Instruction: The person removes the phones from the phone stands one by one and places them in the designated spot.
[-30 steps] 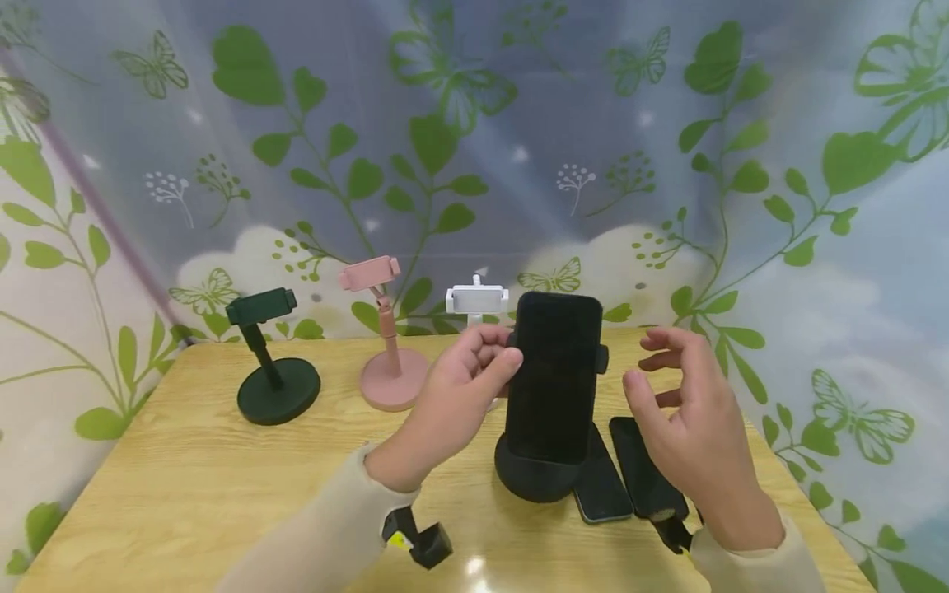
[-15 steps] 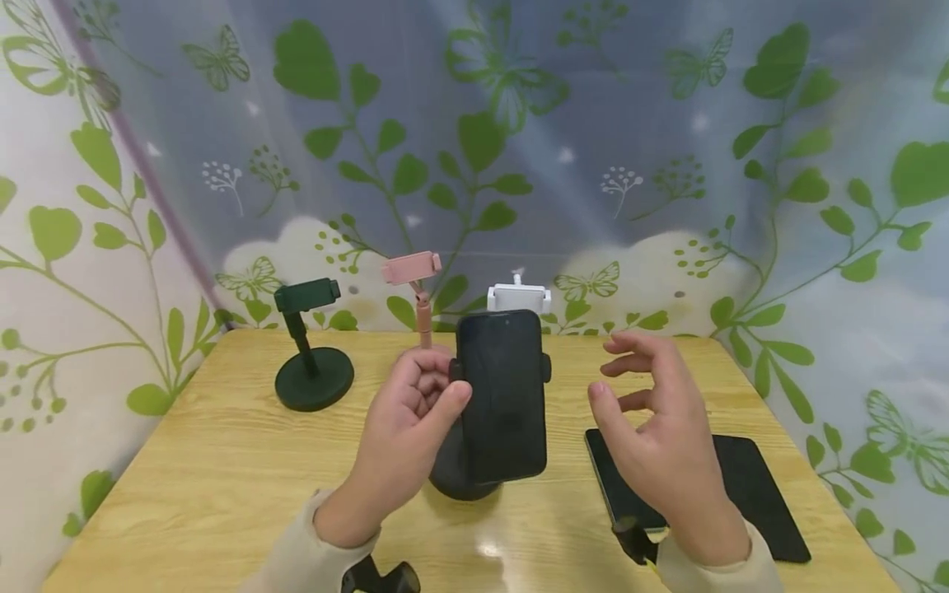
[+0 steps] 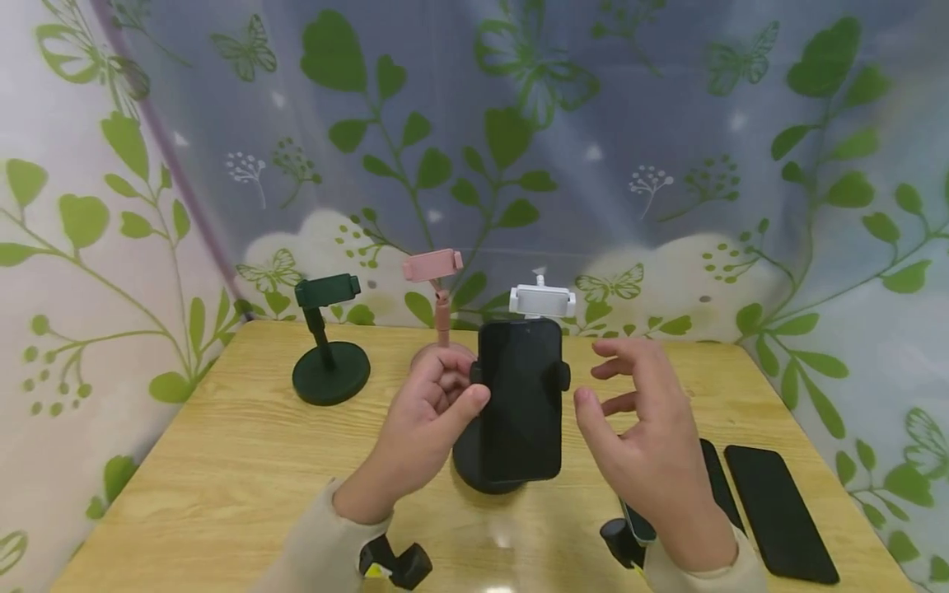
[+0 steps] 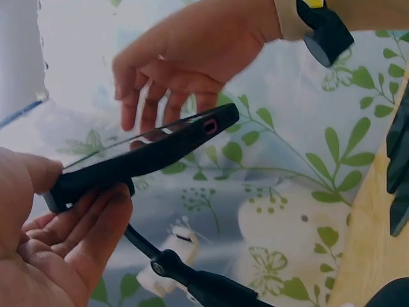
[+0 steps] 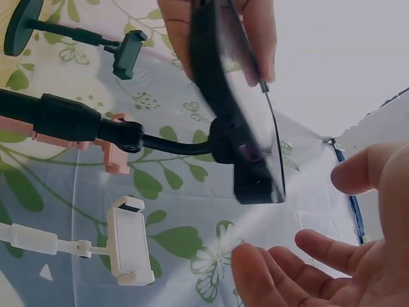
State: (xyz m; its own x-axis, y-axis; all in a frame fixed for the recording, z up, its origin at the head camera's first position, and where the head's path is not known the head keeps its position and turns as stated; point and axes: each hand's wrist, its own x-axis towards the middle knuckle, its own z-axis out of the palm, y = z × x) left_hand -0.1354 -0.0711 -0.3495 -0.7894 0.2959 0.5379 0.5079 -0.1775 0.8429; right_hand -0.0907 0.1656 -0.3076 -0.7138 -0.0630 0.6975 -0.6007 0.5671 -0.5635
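Observation:
A black smartphone (image 3: 521, 403) stands upright in the clamp of a black phone stand (image 3: 474, 484). My left hand (image 3: 423, 432) grips the clamp's left end, thumb at the phone's edge and fingers curled beneath, as the left wrist view shows. In the right wrist view, the stand's thin bent neck (image 5: 176, 147) runs to the back of the clamp. To the right of the phone my right hand (image 3: 648, 436) hangs apart from it, fingers spread and loosely bent, holding nothing.
Behind stand a dark green phone stand (image 3: 331, 375), a pink one (image 3: 433, 265) and a white one (image 3: 543, 301). At right a black phone (image 3: 782, 515) lies flat on the wooden table (image 3: 245, 461), beside more phones partly hidden by my right hand. A patterned curtain (image 3: 445, 181) hangs behind.
The head view has turned, so the table and the other stands sit further right in it. Both hands stay at either side of the phone; the right has come somewhat closer to it.

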